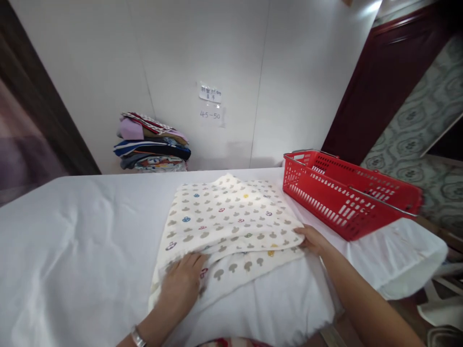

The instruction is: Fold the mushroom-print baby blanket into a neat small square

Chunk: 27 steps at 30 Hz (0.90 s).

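Note:
A cream cloth (217,207) printed with small grey and coloured mushrooms lies spread on the white-covered table, with a loose fold across its near part. The fold leaves a strip of printed cloth showing below it. At the near left of the cloth, my left hand (184,279) rests on the fabric with its fingers bent over the fold, slightly blurred and the fingertips partly hidden. My right hand (311,240) pinches the fold's right edge, thumb on top and the other fingers mostly underneath.
A red plastic basket (325,197) with metal handles stands at the right on the table's edge. Several folded fabrics (154,144) are stacked at the back left against the white wall panel (231,48). The white table cover (90,241) is wrinkled and hangs over at the right.

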Tool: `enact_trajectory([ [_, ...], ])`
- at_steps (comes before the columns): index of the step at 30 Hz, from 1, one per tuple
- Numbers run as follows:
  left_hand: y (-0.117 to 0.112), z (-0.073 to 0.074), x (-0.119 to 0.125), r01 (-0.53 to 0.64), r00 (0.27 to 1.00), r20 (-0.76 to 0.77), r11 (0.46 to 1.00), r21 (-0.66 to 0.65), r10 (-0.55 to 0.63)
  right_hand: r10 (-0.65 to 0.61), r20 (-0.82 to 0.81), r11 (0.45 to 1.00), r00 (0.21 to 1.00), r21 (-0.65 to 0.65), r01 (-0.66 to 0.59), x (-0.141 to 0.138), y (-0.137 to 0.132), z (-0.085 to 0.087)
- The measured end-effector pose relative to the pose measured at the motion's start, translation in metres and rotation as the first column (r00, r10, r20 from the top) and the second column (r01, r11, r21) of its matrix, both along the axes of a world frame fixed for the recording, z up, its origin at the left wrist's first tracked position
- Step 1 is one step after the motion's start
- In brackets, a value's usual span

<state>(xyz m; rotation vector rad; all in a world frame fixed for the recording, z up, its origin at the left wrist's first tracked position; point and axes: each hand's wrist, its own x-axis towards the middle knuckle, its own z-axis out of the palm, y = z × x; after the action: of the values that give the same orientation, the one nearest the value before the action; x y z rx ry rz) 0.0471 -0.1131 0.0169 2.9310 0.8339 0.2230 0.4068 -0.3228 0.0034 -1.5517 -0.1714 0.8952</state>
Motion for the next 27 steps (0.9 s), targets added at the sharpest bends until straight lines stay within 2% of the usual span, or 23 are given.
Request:
enact_trajectory([
  [3, 0.006, 0.001, -0.006, -0.040, 0.998, -0.051, 0.998, 0.044, 0.042, 0.020, 0.016, 1.000, 1.000, -0.023, -0.019, 0.000, 0.007, 0.010],
  [7, 0.010, 0.004, -0.009, -0.069, 0.994, -0.074, 0.994, 0.083, 0.075, 0.077, -0.025, 0.997, 0.997, 0.032, -0.076, 0.002, 0.016, 0.022],
  [10, 0.010, 0.007, -0.004, -0.097, 0.988, -0.110, 0.991, 0.091, 0.107, 0.099, -0.064, 0.993, 0.993, 0.073, -0.095, 0.002, 0.022, 0.026],
  [15, 0.010, 0.015, 0.002, -0.103, 0.981, -0.155, 0.991, 0.086, 0.116, 0.089, -0.079, 0.995, 0.993, 0.043, -0.086, 0.006, 0.031, 0.027],
  [18, 0.009, 0.018, 0.001, -0.106, 0.977, -0.177, 0.991, 0.083, 0.119, 0.046, -0.058, 0.992, 0.997, 0.123, -0.039, 0.018, 0.034, 0.030],
  [22, 0.007, 0.020, 0.000, -0.081, 0.978, -0.185, 0.992, 0.097, 0.098, -0.079, -0.016, 0.963, 0.997, 0.256, 0.081, 0.034, 0.036, 0.040],
  [27, 0.005, 0.023, 0.001, -0.086, 0.971, -0.218, 0.993, 0.085, 0.103, -0.133, -0.115, 0.950, 0.984, 0.268, 0.160, 0.035, 0.043, 0.047],
])
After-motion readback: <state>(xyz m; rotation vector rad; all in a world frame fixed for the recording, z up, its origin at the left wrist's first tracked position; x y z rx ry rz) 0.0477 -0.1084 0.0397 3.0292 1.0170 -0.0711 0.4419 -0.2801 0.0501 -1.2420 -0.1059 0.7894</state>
